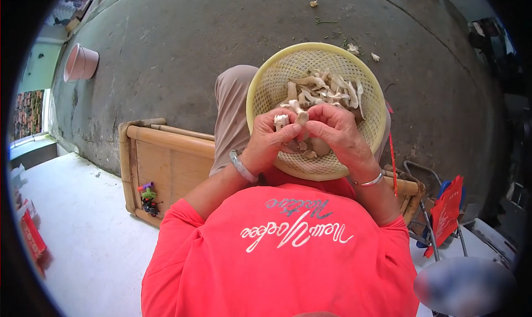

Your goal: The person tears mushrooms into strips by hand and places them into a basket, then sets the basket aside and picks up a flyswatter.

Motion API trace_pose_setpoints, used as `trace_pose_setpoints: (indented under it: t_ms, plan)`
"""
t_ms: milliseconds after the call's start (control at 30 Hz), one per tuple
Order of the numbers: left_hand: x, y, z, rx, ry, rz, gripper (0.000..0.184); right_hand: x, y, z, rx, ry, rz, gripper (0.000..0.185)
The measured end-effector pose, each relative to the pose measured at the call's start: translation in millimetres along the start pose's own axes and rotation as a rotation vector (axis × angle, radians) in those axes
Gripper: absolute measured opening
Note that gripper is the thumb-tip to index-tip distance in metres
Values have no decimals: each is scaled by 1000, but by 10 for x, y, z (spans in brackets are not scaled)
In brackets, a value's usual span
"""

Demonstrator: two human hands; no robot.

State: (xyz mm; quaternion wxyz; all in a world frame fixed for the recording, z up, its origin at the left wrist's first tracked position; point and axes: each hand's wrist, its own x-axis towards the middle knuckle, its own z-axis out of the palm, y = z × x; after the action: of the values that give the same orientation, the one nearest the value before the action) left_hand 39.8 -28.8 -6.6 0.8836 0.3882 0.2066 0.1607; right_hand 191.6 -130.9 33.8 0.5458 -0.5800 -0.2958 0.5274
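Note:
A yellow plastic mesh basket (261,90) rests on my lap, holding a heap of pale torn oyster mushrooms (324,87). Over its near half, my left hand (269,142) is closed around a mushroom piece (281,119) whose white rough end sticks up by the thumb. Close beside it, my right hand (341,137) pinches a small mushroom (302,117) between thumb and fingers. The fingertips of both hands nearly meet, and whether the two pieces are joined is hidden. More mushroom bits lie under my hands in the basket.
I sit on a bamboo bench (166,156) with small colourful toys (148,198) on its left part. A pink bucket (81,63) stands on the concrete floor at far left. Mushroom scraps (353,49) lie beyond the basket. At right is a metal-framed chair (426,217) with a red bag (446,214).

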Motion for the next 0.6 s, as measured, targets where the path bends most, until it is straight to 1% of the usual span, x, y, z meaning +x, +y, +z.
trace_pose_setpoints:
  t_ms: [33,67,100,133,200,300,333,367,400,467,500,600]
  plan:
    - [-1,-1,-4,42,-7,-8,11,-6,-5,4,1,4,1,15]
    - [-1,-1,-9,85,-14,-15,11,-7,-14,12,-84,27,-37,14]
    - [-4,3,-1,84,-14,-18,11,-5,-18,17,-169,49,-74,13]
    - [-10,14,15,77,9,-31,11,-2,-14,19,-168,50,-72,13]
    - [-17,24,33,68,31,-49,11,-1,-4,23,-280,55,-92,12]
    - [-15,29,37,72,32,-36,10,-5,-40,61,-272,57,-64,10]
    - [-8,29,32,149,34,-32,9,-5,-46,61,-272,57,-61,10]
    - [-7,29,25,227,37,-30,8,-4,-46,63,-357,70,-81,9]
    - [-7,46,27,226,41,-33,8,-3,-38,66,-441,83,-101,9]
    - [-1,89,47,303,23,-97,6,1,-1,56,-449,87,-133,9]
    - [-4,81,47,304,24,-98,6,1,11,51,-458,95,-169,10]
    - [-1,45,40,347,-11,-60,6,-14,-28,42,-504,82,-144,8]
